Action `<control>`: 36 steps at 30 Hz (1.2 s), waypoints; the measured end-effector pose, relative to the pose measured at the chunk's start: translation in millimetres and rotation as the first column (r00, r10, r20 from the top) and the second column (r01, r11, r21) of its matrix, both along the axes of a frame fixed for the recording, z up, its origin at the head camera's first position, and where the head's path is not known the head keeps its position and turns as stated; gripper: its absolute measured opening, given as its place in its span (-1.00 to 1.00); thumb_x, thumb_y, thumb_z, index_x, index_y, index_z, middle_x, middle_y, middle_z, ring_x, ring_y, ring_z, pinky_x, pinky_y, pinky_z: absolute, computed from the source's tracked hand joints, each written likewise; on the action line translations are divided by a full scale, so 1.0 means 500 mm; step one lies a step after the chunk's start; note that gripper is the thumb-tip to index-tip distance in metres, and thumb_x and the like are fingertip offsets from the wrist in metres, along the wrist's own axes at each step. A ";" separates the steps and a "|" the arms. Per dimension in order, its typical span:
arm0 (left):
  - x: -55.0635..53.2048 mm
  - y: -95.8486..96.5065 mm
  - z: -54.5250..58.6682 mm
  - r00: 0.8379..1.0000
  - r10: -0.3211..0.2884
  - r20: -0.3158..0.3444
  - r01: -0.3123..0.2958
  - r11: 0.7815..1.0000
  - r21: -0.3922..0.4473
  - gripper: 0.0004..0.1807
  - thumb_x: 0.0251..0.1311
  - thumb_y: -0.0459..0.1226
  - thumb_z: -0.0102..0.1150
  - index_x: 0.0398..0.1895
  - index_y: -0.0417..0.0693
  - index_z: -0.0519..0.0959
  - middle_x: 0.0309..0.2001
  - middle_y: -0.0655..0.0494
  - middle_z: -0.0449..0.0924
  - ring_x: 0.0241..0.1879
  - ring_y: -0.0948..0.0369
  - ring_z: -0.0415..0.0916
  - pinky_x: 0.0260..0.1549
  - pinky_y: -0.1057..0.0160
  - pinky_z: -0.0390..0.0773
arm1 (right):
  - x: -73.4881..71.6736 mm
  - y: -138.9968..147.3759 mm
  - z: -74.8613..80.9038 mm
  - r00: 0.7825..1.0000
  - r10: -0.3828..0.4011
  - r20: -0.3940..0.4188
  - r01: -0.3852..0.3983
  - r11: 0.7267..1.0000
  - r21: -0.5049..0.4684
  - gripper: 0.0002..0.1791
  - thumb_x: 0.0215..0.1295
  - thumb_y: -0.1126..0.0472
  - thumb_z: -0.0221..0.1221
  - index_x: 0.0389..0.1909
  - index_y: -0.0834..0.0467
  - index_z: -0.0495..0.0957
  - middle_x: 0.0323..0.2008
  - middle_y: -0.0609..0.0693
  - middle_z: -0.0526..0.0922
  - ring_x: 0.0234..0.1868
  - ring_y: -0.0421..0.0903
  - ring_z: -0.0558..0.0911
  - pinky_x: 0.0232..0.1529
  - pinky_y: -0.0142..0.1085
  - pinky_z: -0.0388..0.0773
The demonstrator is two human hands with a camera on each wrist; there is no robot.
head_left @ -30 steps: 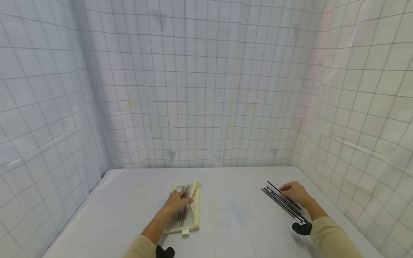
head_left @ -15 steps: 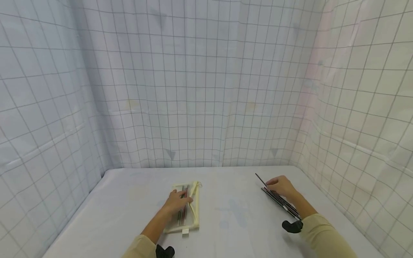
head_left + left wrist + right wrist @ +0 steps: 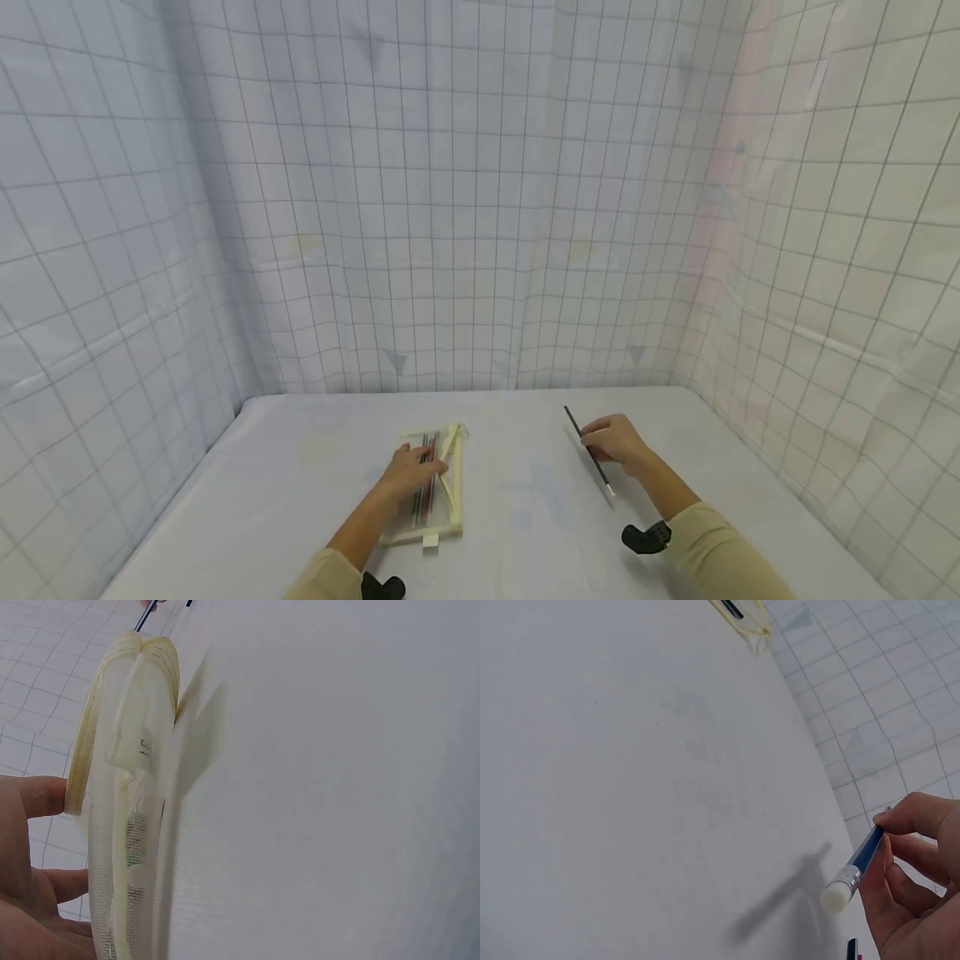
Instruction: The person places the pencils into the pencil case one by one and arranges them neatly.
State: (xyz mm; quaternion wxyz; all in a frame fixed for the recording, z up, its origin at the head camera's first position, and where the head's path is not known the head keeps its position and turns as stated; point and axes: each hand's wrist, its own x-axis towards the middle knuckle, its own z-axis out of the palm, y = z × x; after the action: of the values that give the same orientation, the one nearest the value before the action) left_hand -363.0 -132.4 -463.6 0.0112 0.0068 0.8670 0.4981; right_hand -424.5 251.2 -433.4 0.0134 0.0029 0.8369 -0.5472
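Note:
My left hand [image 3: 407, 472] rests from above on a see-through mesh pencil pouch [image 3: 455, 512] with pale yellow edging, its fingers spread. Several pencils [image 3: 428, 498] show through the mesh. In the left wrist view, fingertips touch the yellow edging [image 3: 81, 769] of the upright-looking pouch side. Right of it, my right hand [image 3: 613, 439] pinches a dark pencil [image 3: 602, 475] between thumb and fingers, tilted over the table. The right wrist view shows its metal ferrule and white eraser [image 3: 835, 897] pointing toward the camera.
One end of another pencil [image 3: 853, 948] shows at the bottom of the right wrist view; the head view hides it behind my right arm. A white cloth covers the table [image 3: 517, 533]. Gridded white curtains [image 3: 480, 250] stand around its back and sides.
My right hand has drawn one pencil out of the bundle at the right and carried it leftward over the table. My left hand and the pouch have stayed put.

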 end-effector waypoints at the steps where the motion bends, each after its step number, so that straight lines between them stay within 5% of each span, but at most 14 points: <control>1: 0.002 0.001 -0.001 1.000 0.000 0.001 0.000 1.000 0.000 -0.23 0.34 -0.09 0.24 0.46 -0.41 0.33 0.53 -0.58 -0.14 0.46 -0.54 -0.14 0.29 -0.51 0.06 | 0.000 -0.005 -0.004 1.000 -0.002 0.002 0.002 1.000 -0.006 -0.75 0.28 0.39 0.32 -0.06 0.41 0.68 -0.24 0.12 0.69 -0.32 -0.08 0.66 -0.26 -0.26 0.68; 21: 0.004 -0.006 -0.006 1.000 -0.003 0.005 0.003 1.000 -0.006 -0.21 0.36 -0.08 0.24 0.48 -0.41 0.29 0.53 -0.57 -0.16 0.46 -0.55 -0.14 0.27 -0.53 0.08 | 0.007 -0.156 -0.038 0.996 0.087 0.015 -0.087 0.996 -0.030 -0.81 0.27 0.39 0.34 -0.11 0.34 0.71 -0.27 0.10 0.68 -0.34 -0.11 0.65 -0.34 -0.31 0.66; 36: 0.002 0.003 0.001 1.000 0.015 0.006 -0.015 1.000 -0.024 -0.21 0.32 -0.10 0.24 0.47 -0.42 0.31 0.53 -0.57 -0.12 0.46 -0.52 -0.12 0.33 -0.47 0.05 | 0.032 -0.268 -0.029 0.981 0.191 0.027 -0.191 0.981 -0.020 -0.82 0.18 0.40 0.38 -0.18 0.33 0.73 -0.32 0.05 0.70 -0.44 -0.15 0.65 -0.35 -0.30 0.69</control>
State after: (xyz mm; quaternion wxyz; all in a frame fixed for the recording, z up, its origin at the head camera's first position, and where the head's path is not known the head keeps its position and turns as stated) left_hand -362.0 -130.9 -463.0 0.0104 -0.0013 0.8729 0.4878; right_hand -408.6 117.0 -448.1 0.0777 -0.0696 0.8282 -0.5506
